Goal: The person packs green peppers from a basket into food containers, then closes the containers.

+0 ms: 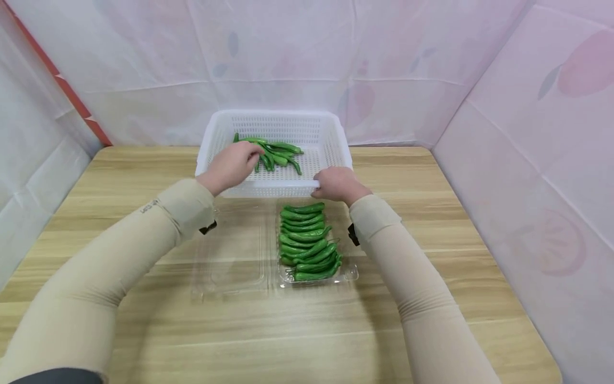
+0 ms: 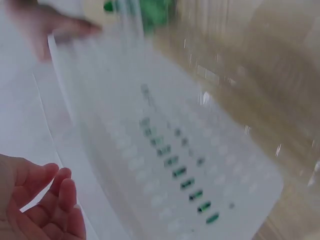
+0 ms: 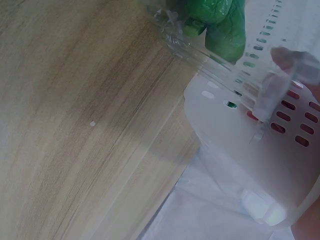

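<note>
A white perforated plastic basket stands at the back of the table with a loose pile of green peppers in its left half. My left hand is over the basket's left side, beside the peppers. In the left wrist view that hand has loosely bent fingers and nothing visible in them. My right hand grips the basket's rim at the front right corner. Before the basket lies an unfolded clear plastic clamshell box, its right half filled with a row of green peppers.
The clamshell's other half lies flat to the left of the peppers. All of this rests on a wood-grain table. Patterned pale sheeting stands behind the table and along its sides.
</note>
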Demonstrator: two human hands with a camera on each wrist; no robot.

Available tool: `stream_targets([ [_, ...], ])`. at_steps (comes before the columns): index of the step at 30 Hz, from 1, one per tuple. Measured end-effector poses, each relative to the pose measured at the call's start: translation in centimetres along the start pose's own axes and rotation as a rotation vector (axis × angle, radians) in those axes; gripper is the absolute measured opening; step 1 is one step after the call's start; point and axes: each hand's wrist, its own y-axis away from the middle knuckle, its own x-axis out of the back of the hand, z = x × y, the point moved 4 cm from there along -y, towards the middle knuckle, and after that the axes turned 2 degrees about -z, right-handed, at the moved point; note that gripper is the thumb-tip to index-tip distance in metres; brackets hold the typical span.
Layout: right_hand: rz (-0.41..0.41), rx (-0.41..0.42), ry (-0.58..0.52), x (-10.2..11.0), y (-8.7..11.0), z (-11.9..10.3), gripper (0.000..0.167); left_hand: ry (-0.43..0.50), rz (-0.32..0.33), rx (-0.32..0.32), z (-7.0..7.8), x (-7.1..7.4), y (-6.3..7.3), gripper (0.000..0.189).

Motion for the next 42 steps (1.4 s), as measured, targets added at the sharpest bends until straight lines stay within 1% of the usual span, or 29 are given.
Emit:
stream_targets([
  [3, -0.009, -0.004, -0.002, -0.1, 0.1, 0.1, 0.024, 0.066, -0.068, 0.067, -0.8, 0.3, -1.1, 0.038],
  [6, -0.006, -0.004, 0.002, -0.2, 0.2, 0.1, 0.023, 0.095, -0.134, 0.113, -1.0, 0.2, -2.3, 0.041],
  [9, -0.003, -0.006, 0.011, -0.2, 0.3, 0.2, 0.023, 0.101, -0.243, 0.157, -1.0, -0.2, -3.7, 0.044],
  [12, 0.002, 0.000, 0.013, -0.3, 0.4, 0.1, 0.022, 0.101, -0.370, 0.188, -1.1, -0.9, -5.0, 0.046],
  [14, 0.008, 0.005, 0.009, -0.5, 0.4, -0.1, 0.022, 0.101, -0.448, 0.211, -1.3, -1.6, -5.6, 0.048],
  [16, 0.015, 0.013, 0.005, -0.6, 0.4, -0.3, 0.022, 0.101, -0.504, 0.235, -1.7, -2.4, -6.0, 0.049],
  [17, 0.019, 0.016, 0.005, -0.6, 0.4, -0.4, 0.022, 0.086, -0.530, 0.248, -2.0, -2.7, -6.1, 0.049],
  [19, 0.022, 0.022, 0.006, -0.7, 0.3, -0.7, 0.023, 0.082, -0.573, 0.282, -2.5, -3.3, -6.3, 0.049],
  [22, 0.027, 0.022, 0.016, -0.8, 0.1, -0.9, 0.023, 0.105, -0.601, 0.335, -3.4, -3.8, -6.4, 0.050],
  [24, 0.028, 0.017, 0.023, -0.8, -0.1, -1.0, 0.023, 0.158, -0.604, 0.367, -3.9, -4.0, -6.5, 0.051],
  [26, 0.029, 0.011, 0.028, -0.8, -0.2, -1.0, 0.023, 0.198, -0.601, 0.385, -4.2, -4.0, -6.6, 0.052],
  [28, 0.028, 0.009, 0.031, -0.7, -0.2, -1.0, 0.023, 0.216, -0.606, 0.386, -4.3, -4.1, -6.7, 0.052],
  [33, 0.016, 0.006, 0.037, -0.6, -0.2, -1.1, 0.024, 0.185, -0.603, 0.343, -4.7, -4.6, -7.0, 0.052],
  [38, 0.011, -0.005, 0.036, -0.6, -0.2, -1.0, 0.024, 0.131, -0.629, 0.276, -4.8, -5.1, -7.1, 0.052],
  [42, 0.017, -0.006, 0.036, -0.5, -0.2, -1.0, 0.024, 0.082, -0.646, 0.237, -4.7, -5.5, -7.3, 0.053],
])
